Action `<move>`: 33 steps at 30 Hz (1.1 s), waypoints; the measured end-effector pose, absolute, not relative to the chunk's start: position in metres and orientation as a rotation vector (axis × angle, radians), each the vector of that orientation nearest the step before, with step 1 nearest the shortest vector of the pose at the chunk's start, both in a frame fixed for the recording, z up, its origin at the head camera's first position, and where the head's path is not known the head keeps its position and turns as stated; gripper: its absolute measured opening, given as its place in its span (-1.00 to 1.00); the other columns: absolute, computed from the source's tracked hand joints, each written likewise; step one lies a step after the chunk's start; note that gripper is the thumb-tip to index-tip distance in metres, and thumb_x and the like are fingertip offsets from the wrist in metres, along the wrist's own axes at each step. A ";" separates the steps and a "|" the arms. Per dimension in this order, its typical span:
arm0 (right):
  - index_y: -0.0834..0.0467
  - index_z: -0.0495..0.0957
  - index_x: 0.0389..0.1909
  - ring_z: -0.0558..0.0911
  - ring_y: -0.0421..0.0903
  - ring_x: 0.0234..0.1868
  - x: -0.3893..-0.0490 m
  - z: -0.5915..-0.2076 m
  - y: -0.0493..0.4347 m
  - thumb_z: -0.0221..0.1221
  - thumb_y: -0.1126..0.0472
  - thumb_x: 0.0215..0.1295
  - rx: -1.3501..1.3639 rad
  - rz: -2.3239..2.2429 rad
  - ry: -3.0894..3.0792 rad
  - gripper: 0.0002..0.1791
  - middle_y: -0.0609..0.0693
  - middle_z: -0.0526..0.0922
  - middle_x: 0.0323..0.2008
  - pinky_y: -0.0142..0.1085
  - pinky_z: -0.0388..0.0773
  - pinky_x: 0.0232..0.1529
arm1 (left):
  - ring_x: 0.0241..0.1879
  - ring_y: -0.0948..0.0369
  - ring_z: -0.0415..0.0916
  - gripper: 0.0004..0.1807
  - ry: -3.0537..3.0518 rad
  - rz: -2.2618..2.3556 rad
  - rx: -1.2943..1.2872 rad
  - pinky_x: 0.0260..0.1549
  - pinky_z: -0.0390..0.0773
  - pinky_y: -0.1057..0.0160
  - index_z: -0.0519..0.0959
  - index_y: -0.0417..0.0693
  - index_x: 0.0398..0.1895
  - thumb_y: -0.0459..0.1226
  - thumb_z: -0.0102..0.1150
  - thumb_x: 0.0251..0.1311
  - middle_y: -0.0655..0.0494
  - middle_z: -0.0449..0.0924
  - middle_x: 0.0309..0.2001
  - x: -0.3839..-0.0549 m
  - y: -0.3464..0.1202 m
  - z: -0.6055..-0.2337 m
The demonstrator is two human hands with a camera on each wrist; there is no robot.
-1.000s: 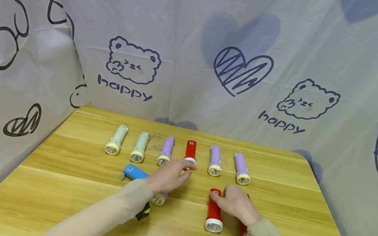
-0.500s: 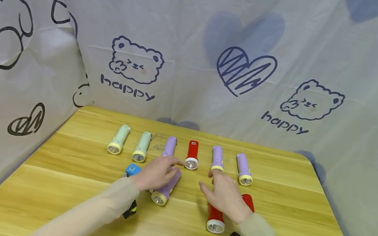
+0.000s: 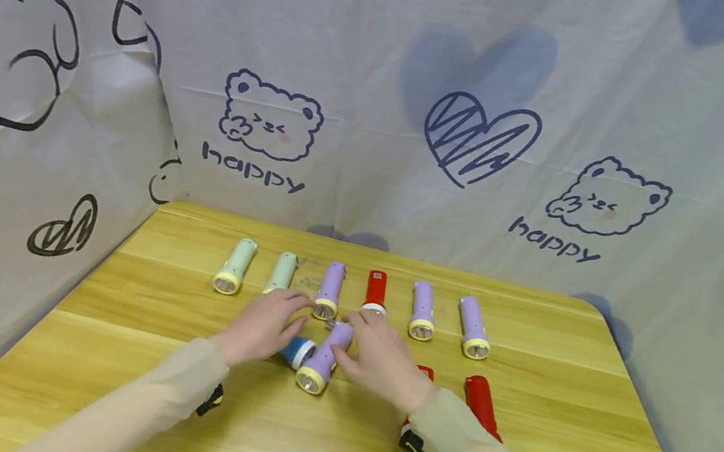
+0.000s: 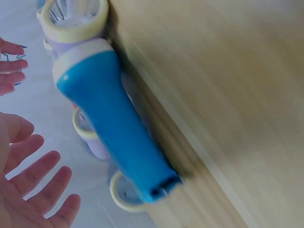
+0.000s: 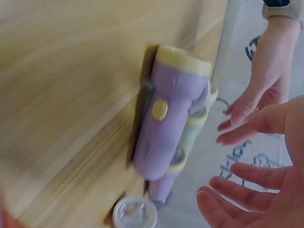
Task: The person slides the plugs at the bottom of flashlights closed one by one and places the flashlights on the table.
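Note:
My left hand (image 3: 260,325) hovers over the blue flashlight (image 4: 107,111), covering most of it in the head view. In the left wrist view its fingers are spread, apart from that flashlight. Beside the white-rimmed head of the blue one lies a purple flashlight (image 3: 325,361) with a yellow rim and a yellow button. Just right of this purple flashlight is my right hand (image 3: 385,359). The right wrist view shows its fingers loosely bent, with a gap between them and the purple body. Neither hand holds anything.
Along the back of the wooden table (image 3: 123,345) runs a row of flashlights: light green (image 3: 234,266), purple and red (image 3: 376,290). Two more red ones lie front right; my right forearm partly hides one, and the other red flashlight (image 3: 482,402) is beyond it. A printed curtain (image 3: 379,43) encloses the table.
My right hand has left the red flashlight at front right and moved left, beside the purple one. My left hand has shifted left, uncovering the purple flashlight.

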State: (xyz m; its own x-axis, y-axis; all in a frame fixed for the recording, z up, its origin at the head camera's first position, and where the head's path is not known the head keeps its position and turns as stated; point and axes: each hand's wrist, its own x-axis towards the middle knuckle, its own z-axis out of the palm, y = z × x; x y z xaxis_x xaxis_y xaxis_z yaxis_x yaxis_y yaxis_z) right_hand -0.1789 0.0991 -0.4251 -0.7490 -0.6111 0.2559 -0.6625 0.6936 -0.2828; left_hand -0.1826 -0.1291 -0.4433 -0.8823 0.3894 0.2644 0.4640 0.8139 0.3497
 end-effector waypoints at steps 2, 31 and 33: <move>0.27 0.54 0.17 0.66 0.06 0.05 -0.179 -0.426 0.090 0.28 0.03 0.32 1.090 0.507 -2.774 -0.48 0.14 0.66 0.06 -0.07 0.67 0.08 | 0.16 -0.09 0.58 -0.65 -2.804 -0.571 -0.660 0.21 0.57 -0.11 0.59 -0.19 0.17 -0.28 0.21 0.36 -0.14 0.63 0.16 -0.180 -0.137 -0.444; 0.20 0.28 0.44 0.41 0.15 0.42 -0.184 -0.437 0.021 0.18 -0.21 0.38 1.172 -0.043 -3.150 -0.20 0.17 0.48 0.31 0.00 0.38 0.46 | 0.27 -0.18 0.49 -0.54 -2.812 -0.302 -0.579 0.33 0.43 -0.24 0.51 -0.21 0.28 -0.20 0.19 0.39 -0.23 0.55 0.25 -0.156 -0.197 -0.458; 0.21 0.28 0.44 0.44 0.11 0.39 -0.184 -0.438 0.019 0.18 -0.22 0.38 1.179 -0.074 -3.154 -0.20 0.15 0.51 0.29 -0.02 0.38 0.47 | 0.26 -0.17 0.49 -0.54 -2.818 -0.296 -0.573 0.31 0.44 -0.23 0.51 -0.21 0.28 -0.20 0.19 0.39 -0.23 0.55 0.25 -0.156 -0.198 -0.458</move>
